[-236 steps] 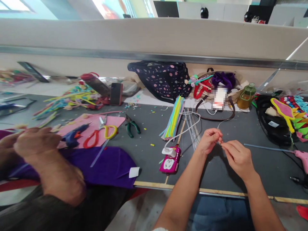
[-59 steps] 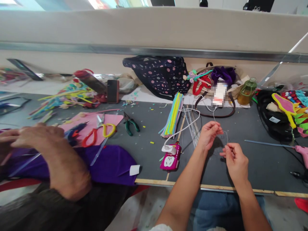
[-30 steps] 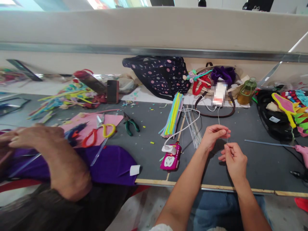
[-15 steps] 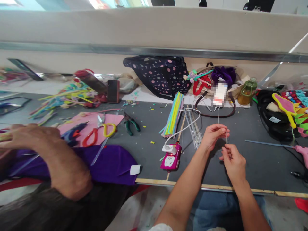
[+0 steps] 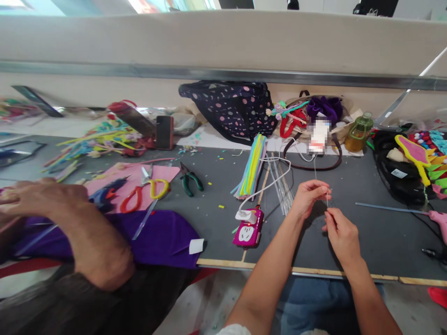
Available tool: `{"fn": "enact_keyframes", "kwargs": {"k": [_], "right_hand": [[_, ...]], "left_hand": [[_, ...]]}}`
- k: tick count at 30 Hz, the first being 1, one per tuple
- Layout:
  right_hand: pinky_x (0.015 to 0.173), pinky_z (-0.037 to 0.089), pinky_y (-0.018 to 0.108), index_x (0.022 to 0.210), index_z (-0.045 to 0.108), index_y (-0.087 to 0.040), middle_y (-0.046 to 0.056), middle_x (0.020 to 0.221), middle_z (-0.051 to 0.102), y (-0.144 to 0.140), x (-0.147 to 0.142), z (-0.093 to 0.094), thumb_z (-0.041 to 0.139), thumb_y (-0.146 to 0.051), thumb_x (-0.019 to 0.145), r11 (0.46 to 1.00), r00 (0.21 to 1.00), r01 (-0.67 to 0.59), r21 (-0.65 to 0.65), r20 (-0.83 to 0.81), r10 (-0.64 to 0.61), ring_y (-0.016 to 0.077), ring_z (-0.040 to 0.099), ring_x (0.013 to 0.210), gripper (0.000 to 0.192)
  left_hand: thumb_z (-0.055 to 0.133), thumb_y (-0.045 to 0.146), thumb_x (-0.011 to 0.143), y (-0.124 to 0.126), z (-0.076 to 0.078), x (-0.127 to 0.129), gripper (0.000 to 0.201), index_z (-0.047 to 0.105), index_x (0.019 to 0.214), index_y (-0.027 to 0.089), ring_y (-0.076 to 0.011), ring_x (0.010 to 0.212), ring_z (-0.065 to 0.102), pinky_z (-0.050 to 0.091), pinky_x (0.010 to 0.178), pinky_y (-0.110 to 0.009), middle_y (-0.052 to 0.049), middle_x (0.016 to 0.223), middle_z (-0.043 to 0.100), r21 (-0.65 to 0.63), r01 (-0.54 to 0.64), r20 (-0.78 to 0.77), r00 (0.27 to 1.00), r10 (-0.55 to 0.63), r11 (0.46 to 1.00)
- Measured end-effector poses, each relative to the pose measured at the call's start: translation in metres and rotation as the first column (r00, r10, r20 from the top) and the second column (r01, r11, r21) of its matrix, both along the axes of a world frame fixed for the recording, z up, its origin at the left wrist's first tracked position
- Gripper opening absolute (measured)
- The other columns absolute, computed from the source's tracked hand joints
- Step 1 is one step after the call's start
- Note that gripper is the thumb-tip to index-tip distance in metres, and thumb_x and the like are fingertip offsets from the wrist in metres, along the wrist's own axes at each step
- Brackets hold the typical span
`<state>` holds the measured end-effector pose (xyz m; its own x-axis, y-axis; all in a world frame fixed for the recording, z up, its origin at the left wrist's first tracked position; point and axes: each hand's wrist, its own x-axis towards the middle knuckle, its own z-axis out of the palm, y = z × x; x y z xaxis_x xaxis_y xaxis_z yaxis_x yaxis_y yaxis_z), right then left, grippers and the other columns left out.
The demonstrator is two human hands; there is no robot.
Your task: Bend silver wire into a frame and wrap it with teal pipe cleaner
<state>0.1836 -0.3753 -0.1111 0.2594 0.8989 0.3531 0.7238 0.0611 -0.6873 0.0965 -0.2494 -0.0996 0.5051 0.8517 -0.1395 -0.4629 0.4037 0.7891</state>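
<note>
My left hand [image 5: 309, 197] is closed in a pinch over the grey table, thumb against the fingers. A thin pale wire [image 5: 327, 200] runs between its fingertips and those of my right hand [image 5: 341, 232], which pinches the lower end. Another thin pale length sticks up above my left hand toward the phone [image 5: 318, 136]; I cannot tell whether it is the same piece. Left of my hands lie a bundle of clear thin rods [image 5: 281, 186] and a bundle of pastel pipe cleaners [image 5: 252, 172].
A magenta power socket [image 5: 248, 229] with a white plug and cable stands near the front edge. Pliers [image 5: 190, 179] and scissors [image 5: 145, 191] lie left, beside a co-worker's hand [image 5: 38, 197]. At right are a pink glue gun [image 5: 438, 221] with a glue stick and a green bottle [image 5: 359, 131].
My right hand has shifted slightly right, still pinching the wire. The strand above my left hand leans a little more to the left. The co-worker's hand has moved slightly.
</note>
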Motion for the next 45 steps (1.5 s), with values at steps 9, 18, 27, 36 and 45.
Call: {"fn": "enact_keyframes", "kwargs": {"k": [9, 18, 27, 36, 45], "right_hand": [[0.065, 0.051, 0.023, 0.101, 0.066, -0.020, 0.004, 0.082, 0.071, 0.000, 0.017, 0.001, 0.037, -0.030, 0.101, 0.992, 0.978, -0.127, -0.014, 0.164, 0.128, 0.0123, 0.066, 0.062, 0.030], [0.065, 0.050, 0.024, 0.102, 0.068, -0.020, 0.006, 0.084, 0.070, 0.001, 0.025, 0.004, 0.037, -0.030, 0.101, 0.985, 0.934, -0.173, -0.009, 0.317, 0.167, 0.0146, 0.067, 0.071, 0.032], [0.063, 0.047, 0.024, 0.107, 0.066, -0.018, 0.006, 0.084, 0.068, 0.001, 0.031, 0.004, 0.036, -0.023, 0.101, 0.976, 0.867, -0.216, -0.008, 0.459, 0.195, 0.0152, 0.065, 0.072, 0.031], [0.056, 0.040, 0.025, 0.111, 0.065, -0.016, 0.005, 0.085, 0.068, 0.003, 0.040, 0.010, 0.036, -0.010, 0.096, 0.964, 0.739, -0.262, 0.040, 0.651, 0.174, 0.0124, 0.059, 0.063, 0.033], [0.061, 0.036, 0.030, 0.097, 0.066, -0.013, 0.005, 0.076, 0.063, 0.008, 0.047, 0.034, 0.040, -0.007, 0.093, 0.902, 0.580, -0.428, 0.052, 0.781, 0.230, 0.0141, 0.054, 0.063, 0.027]], "left_hand": [[0.090, 0.033, 0.055, 0.000, 0.002, -0.001, 0.034, 0.070, 0.073, 0.011, -0.0128, 0.052, 0.064, 0.051, 0.057, -0.024, -0.005, 0.065, 0.070, 0.002, 0.006, -0.002, 1.000, -0.006, 1.000], [0.090, 0.033, 0.054, 0.000, 0.002, -0.001, 0.035, 0.070, 0.073, 0.011, -0.0128, 0.052, 0.064, 0.051, 0.057, -0.024, -0.005, 0.065, 0.070, -0.009, -0.005, -0.016, 1.000, 0.005, 1.000], [0.089, 0.031, 0.056, 0.000, 0.001, -0.002, 0.033, 0.071, 0.075, 0.011, -0.0127, 0.052, 0.065, 0.051, 0.057, -0.023, -0.005, 0.065, 0.070, -0.004, 0.012, 0.001, 1.000, -0.012, 1.000], [0.088, 0.029, 0.059, 0.000, 0.000, -0.003, 0.030, 0.073, 0.076, 0.011, -0.0122, 0.052, 0.064, 0.051, 0.056, -0.022, -0.006, 0.066, 0.070, 0.016, 0.037, -0.001, 0.999, -0.037, 0.999], [0.089, 0.029, 0.056, -0.002, 0.002, -0.002, 0.031, 0.071, 0.073, 0.010, -0.0126, 0.055, 0.064, 0.051, 0.057, -0.024, -0.005, 0.066, 0.069, 0.026, 0.100, -0.034, 0.994, -0.100, 0.995]]}}
